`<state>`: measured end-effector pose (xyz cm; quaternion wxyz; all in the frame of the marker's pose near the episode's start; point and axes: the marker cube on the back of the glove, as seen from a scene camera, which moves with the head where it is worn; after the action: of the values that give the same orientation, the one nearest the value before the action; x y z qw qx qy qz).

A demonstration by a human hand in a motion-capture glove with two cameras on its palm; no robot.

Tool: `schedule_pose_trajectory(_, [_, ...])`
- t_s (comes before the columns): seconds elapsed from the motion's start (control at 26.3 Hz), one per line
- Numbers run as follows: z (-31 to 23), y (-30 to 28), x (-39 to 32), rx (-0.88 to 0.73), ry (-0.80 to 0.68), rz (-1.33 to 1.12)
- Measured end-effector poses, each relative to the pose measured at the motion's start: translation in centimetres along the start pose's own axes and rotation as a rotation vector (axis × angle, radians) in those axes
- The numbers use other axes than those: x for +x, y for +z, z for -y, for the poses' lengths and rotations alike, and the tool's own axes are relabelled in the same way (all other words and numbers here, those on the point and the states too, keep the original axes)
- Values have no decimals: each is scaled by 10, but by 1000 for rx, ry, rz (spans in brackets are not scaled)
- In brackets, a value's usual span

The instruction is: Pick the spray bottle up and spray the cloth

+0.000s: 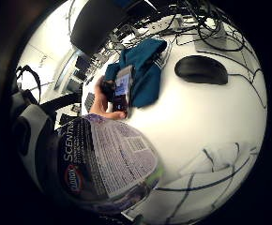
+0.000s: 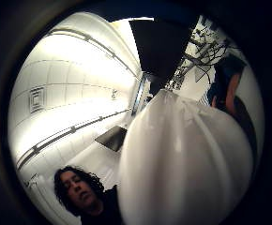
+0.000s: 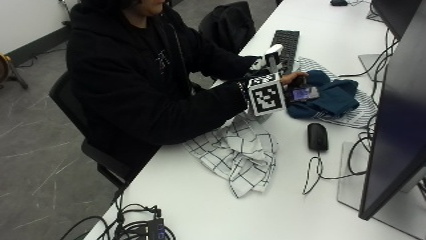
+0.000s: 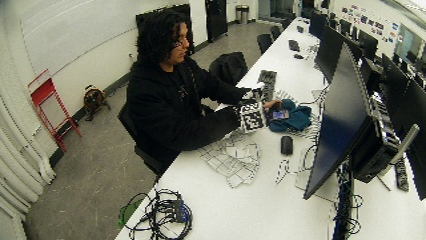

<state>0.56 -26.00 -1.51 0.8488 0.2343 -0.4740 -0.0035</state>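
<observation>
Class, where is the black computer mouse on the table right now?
In the outside view, the mouse lies on the white table, between the checked cloth and the monitor, just below the teal cloth.

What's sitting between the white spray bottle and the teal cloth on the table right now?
The bare left hand holds a dark phone over the crumpled teal cloth, on the side facing the white spray bottle with its printed label. Spray aimed there would likely hit the phone; the cloth's far part lies uncovered.

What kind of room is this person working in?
Probably an office or computer lab: a long white desk carries a row of monitors, a keyboard and a mouse, with more workstations behind.
</observation>
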Motion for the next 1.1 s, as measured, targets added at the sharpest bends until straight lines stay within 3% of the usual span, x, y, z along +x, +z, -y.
schedule_pose_trajectory(0.95, [-3,-4,5,-43,37,-23])
schedule_pose_trajectory(1.1, [16,-23,12,-56,46,-100])
